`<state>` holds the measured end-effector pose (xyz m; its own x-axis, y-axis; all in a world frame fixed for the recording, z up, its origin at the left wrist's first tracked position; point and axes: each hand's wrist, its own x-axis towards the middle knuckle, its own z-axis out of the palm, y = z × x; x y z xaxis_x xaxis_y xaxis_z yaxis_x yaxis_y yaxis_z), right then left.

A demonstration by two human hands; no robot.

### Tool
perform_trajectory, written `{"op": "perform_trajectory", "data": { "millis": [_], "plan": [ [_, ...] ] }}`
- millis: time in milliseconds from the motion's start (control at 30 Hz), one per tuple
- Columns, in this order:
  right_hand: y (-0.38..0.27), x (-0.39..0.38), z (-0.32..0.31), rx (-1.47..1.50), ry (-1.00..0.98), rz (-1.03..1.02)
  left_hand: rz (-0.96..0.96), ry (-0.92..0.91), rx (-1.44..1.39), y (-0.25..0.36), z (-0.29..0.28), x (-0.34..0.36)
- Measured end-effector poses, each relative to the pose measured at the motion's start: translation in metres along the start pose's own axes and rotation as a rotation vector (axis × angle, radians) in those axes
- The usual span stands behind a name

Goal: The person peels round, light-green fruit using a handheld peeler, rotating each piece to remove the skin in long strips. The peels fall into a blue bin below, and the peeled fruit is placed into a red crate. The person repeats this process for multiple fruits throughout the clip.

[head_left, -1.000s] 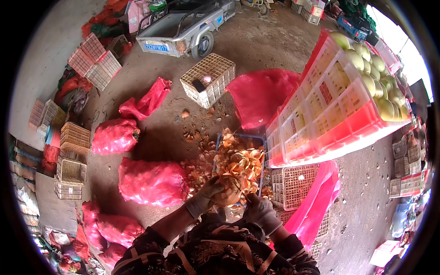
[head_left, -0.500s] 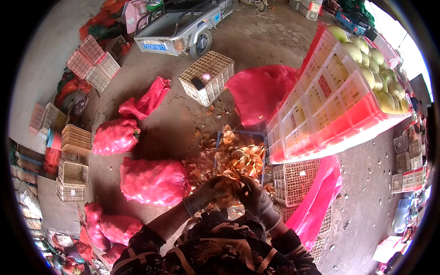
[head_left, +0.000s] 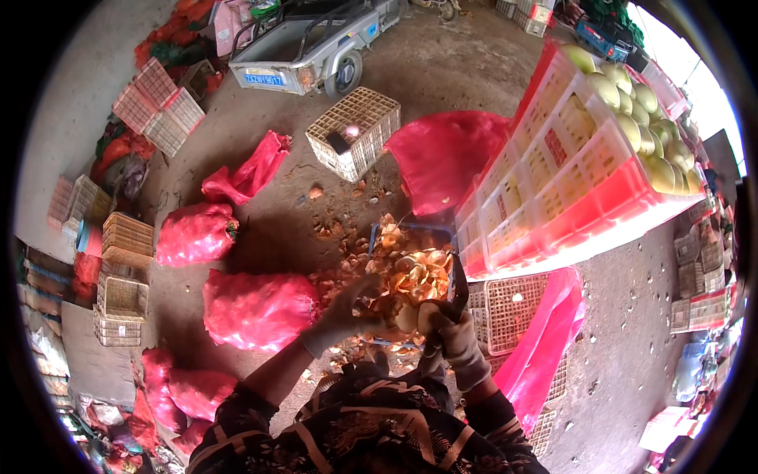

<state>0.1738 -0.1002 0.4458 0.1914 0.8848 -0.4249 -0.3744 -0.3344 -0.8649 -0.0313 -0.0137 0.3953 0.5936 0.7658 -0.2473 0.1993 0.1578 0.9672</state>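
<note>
My gloved left hand (head_left: 343,317) is open, its thumb and fingers apart, over the left side of a heap of brown onion skins (head_left: 422,272). My gloved right hand (head_left: 464,351) grips a knife with a dark, curved blade (head_left: 459,286) pointing away from me. A round, pale brown thing (head_left: 429,316), perhaps an onion, is against the right hand's fingers; I cannot tell whether it is held. The skins fill and spill over a blue-rimmed crate (head_left: 373,235) in front of me.
A tall white-and-red crate (head_left: 545,186) of pale round onions (head_left: 638,110) rises at the right. Full red mesh sacks (head_left: 260,310) lie left. A beige crate (head_left: 354,134) stands ahead, an empty-looking red sack (head_left: 446,162) beside it. A grey cart (head_left: 308,51) is farther off.
My hands have moved apart: the left drew back left and its fingers spread, the right shifted right. The knife blade now shows upright at the crate's right side.
</note>
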Motion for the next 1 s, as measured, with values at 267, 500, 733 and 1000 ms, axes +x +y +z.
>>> {"op": "perform_trajectory", "data": {
  "millis": [267,500,733,1000],
  "plan": [
    [0.044,0.028,0.003,-0.02,-0.16,0.012,0.211,-0.282,0.281,0.039,0.039,0.02],
    [0.043,0.035,-0.028,0.283,-0.139,-0.261,-0.016,-0.082,-0.198,-0.05,0.043,0.012],
    [0.065,0.052,-0.057,-0.553,0.18,-0.383,-0.151,-0.203,-1.298,-0.042,0.014,0.019],
    [0.053,0.014,0.012,-1.135,0.127,-0.566,0.061,-0.05,-1.062,-0.018,0.027,0.016]
  ]
}}
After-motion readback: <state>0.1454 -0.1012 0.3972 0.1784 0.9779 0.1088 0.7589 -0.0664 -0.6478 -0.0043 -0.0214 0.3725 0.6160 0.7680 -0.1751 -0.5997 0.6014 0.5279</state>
